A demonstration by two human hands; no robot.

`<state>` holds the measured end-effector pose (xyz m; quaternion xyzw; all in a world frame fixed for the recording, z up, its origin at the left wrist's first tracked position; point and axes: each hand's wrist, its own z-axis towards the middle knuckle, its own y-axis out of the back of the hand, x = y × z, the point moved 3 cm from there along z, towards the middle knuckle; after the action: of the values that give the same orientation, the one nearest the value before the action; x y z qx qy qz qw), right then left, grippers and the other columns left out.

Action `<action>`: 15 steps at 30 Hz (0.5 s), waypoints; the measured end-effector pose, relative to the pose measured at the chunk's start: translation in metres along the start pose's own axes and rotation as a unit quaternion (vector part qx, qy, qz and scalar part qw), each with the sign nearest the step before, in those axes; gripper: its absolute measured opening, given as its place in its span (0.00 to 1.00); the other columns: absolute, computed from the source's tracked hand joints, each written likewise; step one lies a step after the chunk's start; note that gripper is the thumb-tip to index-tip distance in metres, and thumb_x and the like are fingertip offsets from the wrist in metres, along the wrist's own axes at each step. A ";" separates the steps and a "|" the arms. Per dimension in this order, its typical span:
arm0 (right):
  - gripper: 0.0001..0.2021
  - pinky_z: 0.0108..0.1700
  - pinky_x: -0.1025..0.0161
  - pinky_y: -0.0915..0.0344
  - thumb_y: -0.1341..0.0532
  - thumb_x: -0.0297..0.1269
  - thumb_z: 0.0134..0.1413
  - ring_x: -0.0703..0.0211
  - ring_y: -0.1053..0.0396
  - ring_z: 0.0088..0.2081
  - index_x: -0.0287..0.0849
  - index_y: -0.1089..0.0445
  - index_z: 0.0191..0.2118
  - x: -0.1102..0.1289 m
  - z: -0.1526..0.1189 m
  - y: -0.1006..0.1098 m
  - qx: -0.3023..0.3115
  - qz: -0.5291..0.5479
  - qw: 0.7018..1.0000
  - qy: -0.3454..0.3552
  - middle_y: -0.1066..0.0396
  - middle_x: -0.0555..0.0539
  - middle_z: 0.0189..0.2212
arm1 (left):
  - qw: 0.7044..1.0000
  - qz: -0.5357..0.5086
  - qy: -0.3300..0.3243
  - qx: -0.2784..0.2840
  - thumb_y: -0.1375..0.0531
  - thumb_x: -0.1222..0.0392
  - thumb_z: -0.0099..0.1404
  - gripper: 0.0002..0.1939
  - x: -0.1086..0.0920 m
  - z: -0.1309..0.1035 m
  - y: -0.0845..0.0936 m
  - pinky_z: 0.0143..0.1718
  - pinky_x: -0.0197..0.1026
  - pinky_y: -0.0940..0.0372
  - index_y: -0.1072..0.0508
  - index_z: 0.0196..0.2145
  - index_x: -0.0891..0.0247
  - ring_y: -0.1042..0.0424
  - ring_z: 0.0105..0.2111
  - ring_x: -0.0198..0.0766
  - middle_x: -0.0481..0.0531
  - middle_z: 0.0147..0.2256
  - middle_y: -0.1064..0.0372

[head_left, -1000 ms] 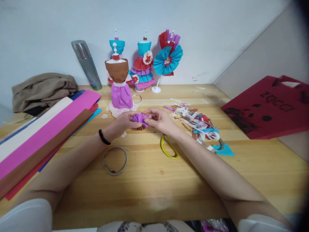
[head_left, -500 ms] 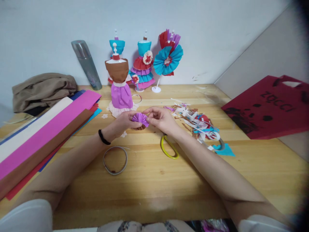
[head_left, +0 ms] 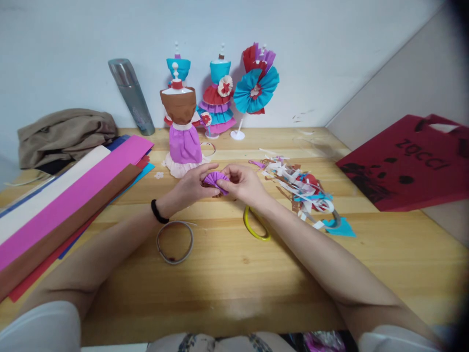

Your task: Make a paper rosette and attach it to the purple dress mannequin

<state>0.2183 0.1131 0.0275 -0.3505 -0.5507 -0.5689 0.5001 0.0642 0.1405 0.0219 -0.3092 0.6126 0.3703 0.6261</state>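
purple pleated paper [head_left: 216, 179] lies above the surface [head_left: 220, 278], just left of my right hand [head_left: 236, 183], which pinches its right end, thumb on top; its longer side runs across to my left hand [head_left: 192, 185], curved around the other end, whether gripping i can't tell.

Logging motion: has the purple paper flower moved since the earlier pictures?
Yes: the purple flower is slightly farther right in the picture, judged against the yellow loop.
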 end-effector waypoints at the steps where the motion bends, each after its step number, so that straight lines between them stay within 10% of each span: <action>1: 0.10 0.29 0.62 0.37 0.36 0.42 0.46 0.61 0.33 0.25 0.43 0.34 0.28 -0.001 0.000 0.000 -0.002 0.016 1.000 -0.004 0.30 0.51 0.22 | 1.000 -0.023 0.009 0.010 0.31 0.66 0.48 0.34 -0.001 -0.001 -0.001 0.36 0.37 0.30 0.31 0.54 0.66 0.25 0.33 0.34 0.50 0.36 0.24; 6: 0.11 0.30 0.62 0.36 0.34 0.43 0.44 0.61 0.32 0.26 0.42 0.33 0.28 0.004 -0.001 0.002 -0.009 0.048 0.999 -0.004 0.29 0.50 0.24 | 0.996 -0.067 0.052 0.010 0.30 0.60 0.52 0.14 -0.005 -0.004 -0.001 0.35 0.37 0.30 0.24 0.36 0.69 0.24 0.31 0.35 0.52 0.31 0.23; 15: 0.05 0.31 0.63 0.38 0.41 0.37 0.44 0.63 0.37 0.25 0.42 0.30 0.25 0.014 -0.002 0.009 -0.015 0.050 0.999 -0.012 0.32 0.51 0.21 | 0.997 -0.044 0.066 0.001 0.31 0.64 0.51 0.08 -0.009 -0.003 0.000 0.32 0.35 0.31 0.22 0.30 0.70 0.25 0.28 0.34 0.53 0.27 0.23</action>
<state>0.2238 0.1095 0.0434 -0.3919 -0.5298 -0.5470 0.5163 0.0627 0.1373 0.0310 -0.3591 0.6390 0.3208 0.5999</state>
